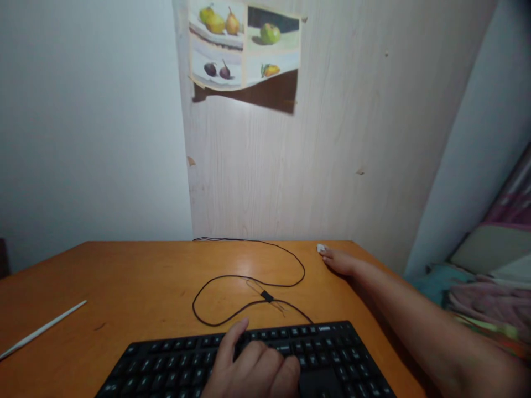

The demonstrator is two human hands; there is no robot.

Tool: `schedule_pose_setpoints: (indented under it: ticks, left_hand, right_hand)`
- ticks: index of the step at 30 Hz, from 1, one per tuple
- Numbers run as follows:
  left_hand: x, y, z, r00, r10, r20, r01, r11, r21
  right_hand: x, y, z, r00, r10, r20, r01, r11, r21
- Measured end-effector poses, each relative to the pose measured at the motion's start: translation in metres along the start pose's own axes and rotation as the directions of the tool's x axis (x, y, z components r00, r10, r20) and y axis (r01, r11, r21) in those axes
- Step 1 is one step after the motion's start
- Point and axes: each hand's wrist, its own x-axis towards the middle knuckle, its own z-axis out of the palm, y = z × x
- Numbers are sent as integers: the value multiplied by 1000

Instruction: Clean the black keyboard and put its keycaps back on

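My left hand (255,367) is over the middle of a black keyboard (174,362) at the bottom of the view. Its fingers are curled, with one digit stretched up at the left side. What lies under the curled fingers is hidden. Far to the right, my right arm reaches out to the desk's back right corner. There my right hand (338,261) has its fingers pressed on a small white wad (321,249), perhaps tissue or cloth, against the desktop (136,287). The keyboard's black cable (215,276) curves in loops across the desk behind it.
A slim white stick (43,330), tapered at one end, lies at the left. A small black tag with wire ties (266,297) sits on the cable. Fruit paintings (244,47) hang on the wall behind. Bedding (485,298) is beyond the desk's right edge.
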Motion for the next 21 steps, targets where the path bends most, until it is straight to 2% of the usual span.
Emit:
schedule_pose_setpoints:
  ticks: [3, 6, 9, 11, 16, 19, 21]
  left_hand:
    - [4, 1, -6, 999, 50, -3, -50, 997, -54]
    - [12, 8, -23, 997, 67, 22, -63, 988, -139]
    - [18, 16, -42, 996, 18, 83, -1, 979, -205]
    - [20, 19, -50, 993, -11, 118, 38, 973, -229]
    - [18, 18, -54, 976, -76, 203, 123, 966, -228]
    - [15, 14, -50, 969, -90, 229, 144, 962, -231]
    - [13, 13, -46, 972, -78, 224, 131, 963, -235]
  right_hand:
    - [-48, -3, -7, 997, -31, 75, 32, 999, -12]
    - [-107, -9, -19, 990, -64, 129, 64, 998, 3]
    - [-174, -23, -35, 980, -119, 157, 105, 990, 92]
    - [-220, -36, -45, 983, -114, 141, 92, 983, 157]
    - [-324, -66, -65, 989, -24, 148, -13, 970, 242]
    - [-361, -75, -73, 986, -20, 165, -25, 964, 266]
    - [-369, -76, -77, 985, -32, 169, -19, 956, 292]
